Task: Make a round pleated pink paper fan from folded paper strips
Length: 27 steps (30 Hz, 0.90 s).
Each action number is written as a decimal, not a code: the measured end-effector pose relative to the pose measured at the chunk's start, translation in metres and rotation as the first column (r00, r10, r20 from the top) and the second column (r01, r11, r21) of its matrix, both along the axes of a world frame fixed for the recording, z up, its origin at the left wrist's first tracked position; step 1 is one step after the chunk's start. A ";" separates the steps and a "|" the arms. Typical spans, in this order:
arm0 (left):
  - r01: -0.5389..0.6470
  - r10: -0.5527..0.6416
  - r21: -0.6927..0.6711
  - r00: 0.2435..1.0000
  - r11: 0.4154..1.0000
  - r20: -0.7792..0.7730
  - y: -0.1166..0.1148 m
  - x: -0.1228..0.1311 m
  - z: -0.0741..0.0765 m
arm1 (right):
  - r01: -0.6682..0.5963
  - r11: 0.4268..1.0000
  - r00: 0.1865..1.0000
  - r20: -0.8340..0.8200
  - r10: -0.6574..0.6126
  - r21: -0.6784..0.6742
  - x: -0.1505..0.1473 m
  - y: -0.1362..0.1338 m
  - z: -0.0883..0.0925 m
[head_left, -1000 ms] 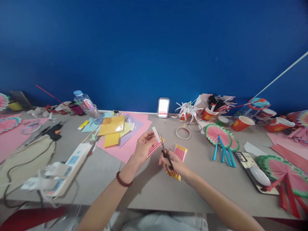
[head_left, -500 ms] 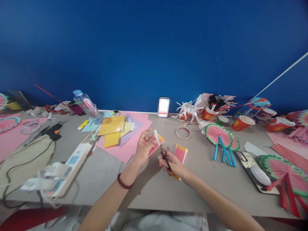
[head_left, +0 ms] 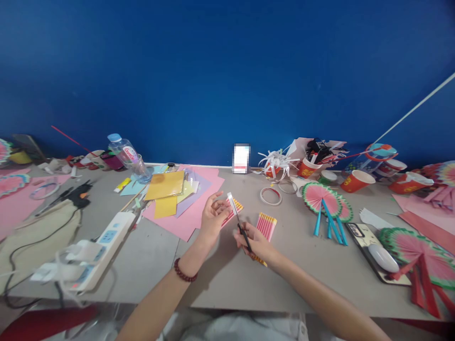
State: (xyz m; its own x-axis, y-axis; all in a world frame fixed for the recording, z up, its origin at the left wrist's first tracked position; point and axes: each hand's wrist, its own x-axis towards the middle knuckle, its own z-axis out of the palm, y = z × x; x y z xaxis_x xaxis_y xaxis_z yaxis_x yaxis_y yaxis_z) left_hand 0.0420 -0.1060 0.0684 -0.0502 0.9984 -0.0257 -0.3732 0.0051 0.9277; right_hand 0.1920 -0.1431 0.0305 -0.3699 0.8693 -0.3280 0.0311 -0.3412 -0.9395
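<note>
My left hand (head_left: pixel 212 217), with a dark red bead bracelet at the wrist, is closed, its thumb and fingers pinching a short white strip (head_left: pixel 230 196). Just under and beside these fingers is a pink pleated paper piece with yellow tips (head_left: pixel 237 204), partly covered by the hand. My right hand (head_left: pixel 254 239) grips black-handled scissors (head_left: pixel 243 233); their blades point up and left to the strip. A second pleated pink piece (head_left: pixel 266 224) lies flat beyond the right hand. Another yellow-edged piece (head_left: pixel 261 261) shows partly beneath that hand.
A roll of tape (head_left: pixel 270 196) lies ahead. Watermelon-patterned paper fans (head_left: pixel 323 199), a phone with a mouse (head_left: pixel 382 258) on it and red cups (head_left: pixel 358 181) are on the right. Coloured paper sheets (head_left: pixel 165 184), a bottle (head_left: pixel 130 158) and a power strip (head_left: pixel 106 246) stand left.
My left hand has shifted slightly, with the white strip tilting a little against the scissors' blades. Right hand and scissors stay almost in place.
</note>
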 end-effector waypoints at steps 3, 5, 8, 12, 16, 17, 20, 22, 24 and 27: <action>-0.004 0.004 0.013 1.000 1.000 -0.017 0.000 0.000 0.000 | 0.007 1.000 1.000 0.024 -0.007 -0.004 0.000 0.000 0.002; -0.004 0.004 0.017 1.000 1.000 -0.022 0.000 0.000 -0.001 | 0.010 1.000 0.999 0.041 -0.009 -0.010 0.000 -0.001 0.003; 0.001 0.000 0.023 1.000 1.000 -0.023 0.000 -0.001 -0.002 | 0.013 1.000 0.999 0.053 -0.012 -0.013 -0.001 -0.001 0.004; -0.001 0.001 0.016 1.000 1.000 -0.020 -0.001 -0.001 -0.001 | 0.018 1.000 0.999 0.045 -0.018 -0.008 -0.001 -0.001 0.004; -0.012 0.012 0.021 1.000 1.000 -0.015 -0.001 -0.001 -0.001 | 0.021 1.000 0.998 0.053 -0.020 -0.020 -0.001 0.000 0.003; -0.015 0.016 0.026 1.000 1.000 -0.019 -0.001 -0.001 -0.002 | 0.020 1.000 0.998 0.054 -0.019 -0.022 -0.001 0.000 0.003; -0.024 0.025 0.040 0.999 0.999 -0.038 -0.002 -0.001 -0.002 | 0.003 1.000 0.999 0.046 -0.002 -0.023 0.000 -0.001 0.001; -0.034 0.036 0.041 0.998 0.999 -0.050 -0.002 -0.001 -0.001 | -0.012 1.000 0.999 0.030 0.013 -0.020 0.001 -0.001 -0.001; -0.038 0.040 0.041 0.998 0.998 -0.056 -0.002 -0.001 -0.001 | -0.019 1.000 1.000 0.017 0.019 -0.014 0.001 -0.001 -0.003; -0.033 0.035 0.042 0.998 0.999 -0.055 -0.002 -0.001 0.000 | -0.014 1.000 1.000 0.010 0.014 -0.007 0.002 0.000 -0.004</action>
State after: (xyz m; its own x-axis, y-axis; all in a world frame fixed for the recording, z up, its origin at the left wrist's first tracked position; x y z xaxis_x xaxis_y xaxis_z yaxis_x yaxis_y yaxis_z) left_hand 0.0411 -0.1084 0.0681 -0.0841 0.9963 0.0187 -0.3199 -0.0448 0.9464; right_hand 0.1938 -0.1435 0.0266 -0.3786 0.8618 -0.3375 0.0450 -0.3471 -0.9368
